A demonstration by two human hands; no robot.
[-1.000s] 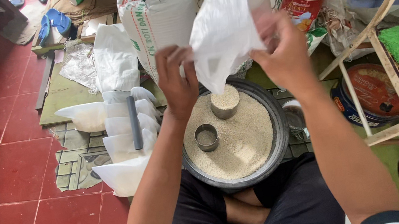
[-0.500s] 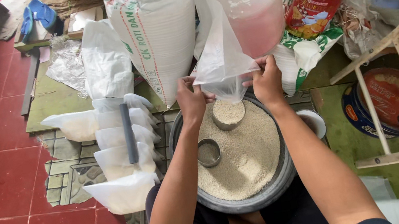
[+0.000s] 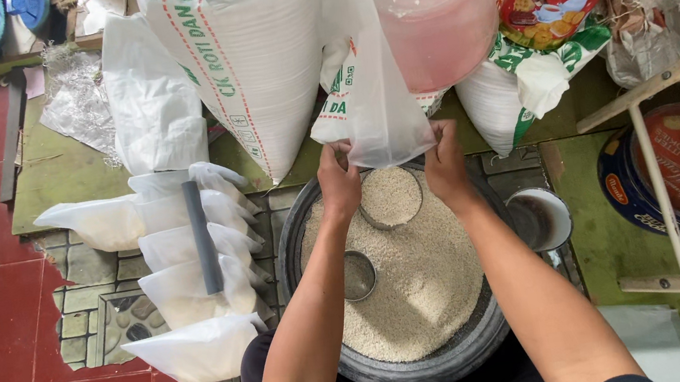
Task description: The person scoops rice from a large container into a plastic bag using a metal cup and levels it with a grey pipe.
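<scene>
The person is sitting on the floor with a wide round grey basin of pale grain [image 3: 414, 292] resting between the knees, which is keeping the grain close under both hands. The left hand [image 3: 340, 184] and the right hand [image 3: 447, 168] are each pinching one side of the mouth of a thin clear plastic bag [image 3: 378, 95], holding it up over the far edge of the basin; spreading it from two sides appears to be keeping the mouth open. Each grip is clenched on the bag's rim, fingers curled tight with only film between them.

Just below the bag's mouth, a small round tin heaped with grain [image 3: 390, 195] is sitting in the basin, and a second, smaller metal cup [image 3: 358, 274] is lying half sunk nearer the left forearm. To the left, a row of filled white plastic bags [image 3: 190, 267] is lying on the tiled floor with a grey rod [image 3: 201, 236] laid across them. A large white woven sack [image 3: 247, 52] is standing just behind the basin.
</scene>
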